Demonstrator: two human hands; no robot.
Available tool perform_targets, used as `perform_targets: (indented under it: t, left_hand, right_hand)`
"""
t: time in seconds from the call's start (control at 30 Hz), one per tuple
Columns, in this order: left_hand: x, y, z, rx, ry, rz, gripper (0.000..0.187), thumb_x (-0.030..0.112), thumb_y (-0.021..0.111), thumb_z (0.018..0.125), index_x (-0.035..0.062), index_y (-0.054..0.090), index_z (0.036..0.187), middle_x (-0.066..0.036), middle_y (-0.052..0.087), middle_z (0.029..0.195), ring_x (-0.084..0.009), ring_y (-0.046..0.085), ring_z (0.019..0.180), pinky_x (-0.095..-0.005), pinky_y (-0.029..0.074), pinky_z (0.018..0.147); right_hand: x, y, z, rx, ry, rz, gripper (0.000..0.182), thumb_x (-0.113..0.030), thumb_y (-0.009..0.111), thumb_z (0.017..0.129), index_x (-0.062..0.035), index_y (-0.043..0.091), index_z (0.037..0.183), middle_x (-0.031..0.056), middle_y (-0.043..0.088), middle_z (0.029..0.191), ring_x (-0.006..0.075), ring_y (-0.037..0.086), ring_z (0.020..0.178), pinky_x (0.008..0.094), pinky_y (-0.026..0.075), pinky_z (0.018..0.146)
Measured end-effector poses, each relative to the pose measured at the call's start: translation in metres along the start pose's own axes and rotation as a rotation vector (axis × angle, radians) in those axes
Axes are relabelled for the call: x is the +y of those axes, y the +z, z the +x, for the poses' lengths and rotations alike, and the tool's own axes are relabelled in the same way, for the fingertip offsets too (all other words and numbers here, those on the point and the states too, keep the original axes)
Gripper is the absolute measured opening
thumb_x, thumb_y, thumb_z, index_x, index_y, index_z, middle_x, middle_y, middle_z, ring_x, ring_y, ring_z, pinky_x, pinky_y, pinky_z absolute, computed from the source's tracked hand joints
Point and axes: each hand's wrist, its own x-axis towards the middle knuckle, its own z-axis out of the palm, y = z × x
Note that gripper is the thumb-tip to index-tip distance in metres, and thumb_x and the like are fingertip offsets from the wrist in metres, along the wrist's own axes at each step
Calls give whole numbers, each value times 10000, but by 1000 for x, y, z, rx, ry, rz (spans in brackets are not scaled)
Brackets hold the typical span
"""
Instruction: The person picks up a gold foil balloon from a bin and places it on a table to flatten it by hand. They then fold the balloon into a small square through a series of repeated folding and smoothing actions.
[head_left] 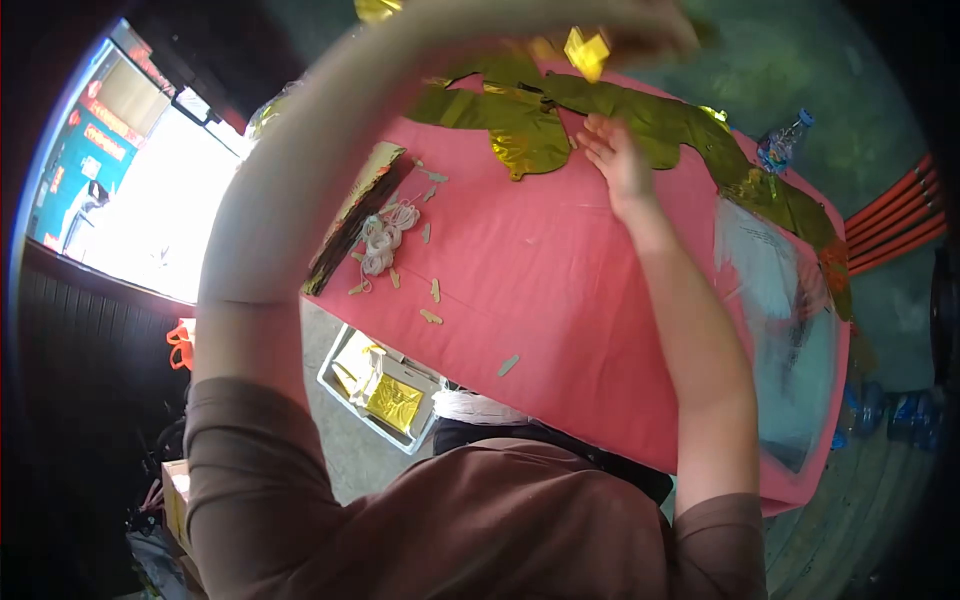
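Observation:
My left arm reaches up and across the far side of the table, and my left hand (pixel 652 28) is smeared by motion near the top edge. A small, shiny gold folded piece (pixel 588 54) shows just below that hand; I cannot tell whether the fingers hold it. My right hand (pixel 622 168) is open over the pink-covered table (pixel 540 270), its fingers stretched toward a long, flat gold foil strip (pixel 620 110). Wide, rounded and crinkled, the foil runs along the far edge and down the right side. A rounded foil lobe (pixel 530 145) lies left of my right fingertips.
White string bundles (pixel 380 243) lie beside a ragged-edged strip (pixel 350 220) at the table's left. Several small slips (pixel 435 290) are scattered nearby. Below stands a white bin (pixel 325 375) with gold packets. A plastic bottle (pixel 783 148) and orange poles (pixel 895 222) are at right.

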Motion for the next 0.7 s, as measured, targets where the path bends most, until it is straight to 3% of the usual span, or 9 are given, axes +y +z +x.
perform_targets:
  t: [0.07, 0.13, 0.2, 0.3, 0.4, 0.47, 0.57, 0.63, 0.7]
  left_hand:
    - [-4, 49, -21, -286, -21, -261, 143, 197, 658, 826, 62, 645, 871, -19, 620, 738, -104, 576, 628, -260, 478, 552]
    - [0, 94, -45, -412, 188, -282, 191, 207, 696, 806, 60, 611, 894, -19, 626, 796, -104, 596, 765, -250, 485, 683]
    - [7, 137, -70, -582, 23, -415, 203, 211, 697, 808, 56, 614, 908, -22, 637, 833, -126, 607, 768, -260, 485, 673]
    - [24, 152, -100, -707, 35, -515, 206, 201, 697, 806, 47, 613, 915, -31, 645, 843, -124, 616, 782, -271, 489, 683]
    - [32, 108, -117, -677, -97, -454, 238, 202, 703, 797, 40, 624, 952, -46, 649, 828, -143, 627, 821, -300, 498, 707]
    - [16, 78, -120, -353, -352, -427, 334, 231, 688, 812, 33, 600, 1066, -62, 644, 960, -165, 609, 930, -317, 491, 786]
    - [-44, 71, -139, -142, -87, -252, 453, 266, 652, 845, 31, 527, 1211, -77, 589, 1147, -172, 568, 1036, -332, 456, 882]
    - [-59, 82, -154, -159, -268, -114, 513, 287, 609, 876, 20, 457, 1287, -79, 518, 1265, -154, 520, 1106, -326, 402, 954]
    - [-72, 89, -150, -108, -313, -164, 533, 319, 620, 864, 17, 471, 1279, -96, 530, 1256, -183, 509, 1140, -344, 402, 964]
  right_hand:
    - [-53, -15, -23, -303, 175, 223, 628, -580, 270, 933, -76, 537, 1196, 90, 597, 1152, 216, 578, 1044, 338, 468, 856]
    - [-113, 4, -75, -138, 336, 253, 544, -518, 397, 921, -61, 536, 1183, 73, 607, 1106, 189, 582, 999, 313, 473, 839]
    - [-104, -13, -78, -334, 475, 353, 456, -421, 540, 900, -45, 545, 1158, 51, 612, 1058, 156, 578, 957, 289, 471, 832]
    - [-79, -35, -98, -453, 276, -241, 248, -188, 625, 852, -16, 608, 1031, 34, 622, 939, 118, 578, 824, 259, 471, 728]
    - [-97, -43, -151, -537, 228, -584, 152, -108, 615, 834, 3, 620, 938, 29, 612, 848, 108, 562, 736, 248, 455, 651]
    - [-115, -49, -182, -463, 171, -691, 114, -79, 608, 825, 12, 617, 893, 32, 604, 808, 105, 549, 700, 245, 443, 615]
    - [-139, -62, -211, -303, -130, -793, 65, -18, 616, 794, 16, 590, 843, 26, 566, 751, 89, 525, 701, 250, 423, 622]
    - [-159, -67, -226, -260, -328, -843, 38, -1, 590, 814, 26, 589, 841, 49, 560, 746, 78, 518, 722, 252, 424, 626]
    - [-193, -83, -244, -161, -216, -1021, 61, -8, 575, 843, 31, 604, 880, 47, 597, 824, 84, 538, 774, 239, 436, 678]
